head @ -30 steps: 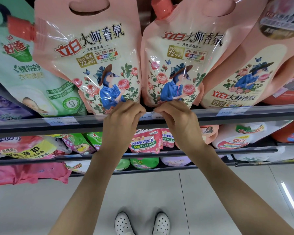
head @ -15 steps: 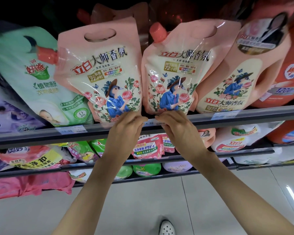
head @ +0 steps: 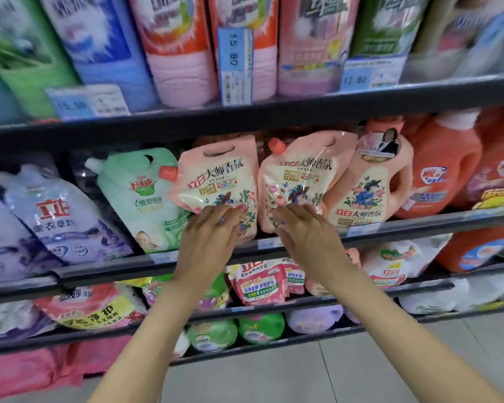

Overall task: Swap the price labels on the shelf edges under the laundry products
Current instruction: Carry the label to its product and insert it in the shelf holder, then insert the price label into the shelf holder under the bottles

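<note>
Here both hands are hovering in front of the two pink pouches on the middle shelf, above its front edge. The left hand (head: 213,231) is lying with its fingers stretched out and slightly apart against the lower part of the left pink pouch (head: 218,181); it is pinching nothing that I can see. The right hand (head: 303,231) is likewise reaching up over the bottom of the right pink pouch (head: 297,181), fingers straight and spread, holding no label. The price label (head: 266,243) is sitting in the shelf edge (head: 114,267) between the two wrists, just below the gap between the pouches, and neither hand is touching it. More labels are showing along the same rail: one under the green pouch (head: 163,257) and one under the pink bottle (head: 361,228). On the shelf above, blue tags are reading 15.80 (head: 234,65) and 12.80 (head: 370,72).

Judging from this, the swap at this spot looks settled or paused, since the label is seated in the rail. Whether it is the new one, blur is hiding. The other labels probably remain to be checked.
</note>
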Demonstrator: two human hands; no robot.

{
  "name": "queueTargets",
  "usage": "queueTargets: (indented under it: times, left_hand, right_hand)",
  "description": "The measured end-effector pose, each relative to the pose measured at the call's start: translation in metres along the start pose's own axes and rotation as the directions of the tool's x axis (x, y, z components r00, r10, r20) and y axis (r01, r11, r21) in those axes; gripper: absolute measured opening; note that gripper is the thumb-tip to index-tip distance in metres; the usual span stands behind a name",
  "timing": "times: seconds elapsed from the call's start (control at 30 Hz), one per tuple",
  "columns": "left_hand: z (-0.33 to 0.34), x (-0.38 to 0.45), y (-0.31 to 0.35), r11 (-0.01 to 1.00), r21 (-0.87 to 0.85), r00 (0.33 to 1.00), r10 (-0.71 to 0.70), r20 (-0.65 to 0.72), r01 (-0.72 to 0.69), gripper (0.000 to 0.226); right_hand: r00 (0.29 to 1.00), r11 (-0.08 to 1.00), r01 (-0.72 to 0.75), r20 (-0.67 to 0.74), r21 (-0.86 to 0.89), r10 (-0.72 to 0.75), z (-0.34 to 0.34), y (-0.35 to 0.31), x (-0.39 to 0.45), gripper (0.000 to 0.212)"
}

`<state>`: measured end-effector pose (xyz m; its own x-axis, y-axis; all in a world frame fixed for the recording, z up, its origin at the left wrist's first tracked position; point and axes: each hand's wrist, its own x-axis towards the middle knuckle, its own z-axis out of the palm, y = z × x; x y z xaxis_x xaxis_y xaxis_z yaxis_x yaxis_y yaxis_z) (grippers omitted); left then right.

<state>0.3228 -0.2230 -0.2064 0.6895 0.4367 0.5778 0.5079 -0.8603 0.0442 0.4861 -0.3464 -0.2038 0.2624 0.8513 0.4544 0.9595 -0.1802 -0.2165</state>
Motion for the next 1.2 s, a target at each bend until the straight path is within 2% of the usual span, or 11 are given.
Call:
queueTargets:
  times: [0.1, 0.33, 0.53, 0.63, 0.73, 0.93, 1.2]
  left_hand:
    - [-0.031, 0.003, -0.005, 1.0, 0.027, 0.999, 0.009, -0.037, -0.008, 0.025]
    - [-0.11, 0.012, -0.02, 0.999, 0.045, 0.99, 0.002, -0.14, 0.004, 0.02]
    - [-0.17, 0.008, -0.029, 0.992, 0.124, 0.964, 0.044, -0.26, -0.012, 0.01]
    - [-0.2, 0.006, -0.033, 0.988, 0.155, 0.958, 0.041, -0.283, 0.004, 0.02]
    - [-0.222, 0.006, -0.043, 0.985, 0.168, 0.953, 0.023, -0.302, 0.029, 0.015]
    - [-0.246, 0.009, -0.053, 0.986, 0.156, 0.941, 0.006, -0.337, 0.05, 0.013]
    - [-0.24, 0.038, -0.049, 0.989, 0.146, 0.93, 0.033, -0.367, 0.022, 0.01]
  right_hand:
    - [1.0, 0.999, 0.018, -0.001, -0.051, -0.018, -0.028, -0.02, 0.008, 0.019]
    - [0.998, 0.991, 0.062, 0.002, -0.115, -0.062, -0.1, -0.073, 0.03, 0.028]
    - [0.977, 0.978, 0.157, -0.124, -0.138, -0.174, -0.14, -0.113, 0.039, 0.018]
    - [0.963, 0.966, 0.2, -0.151, -0.164, -0.225, -0.155, -0.132, 0.044, 0.017]
    - [0.949, 0.963, 0.222, -0.191, -0.15, -0.249, -0.167, -0.148, 0.052, 0.013]
    - [0.933, 0.957, 0.25, -0.229, -0.144, -0.278, -0.18, -0.163, 0.063, 0.009]
    - [0.938, 0.957, 0.194, -0.243, -0.216, -0.245, -0.196, -0.14, 0.083, 0.008]
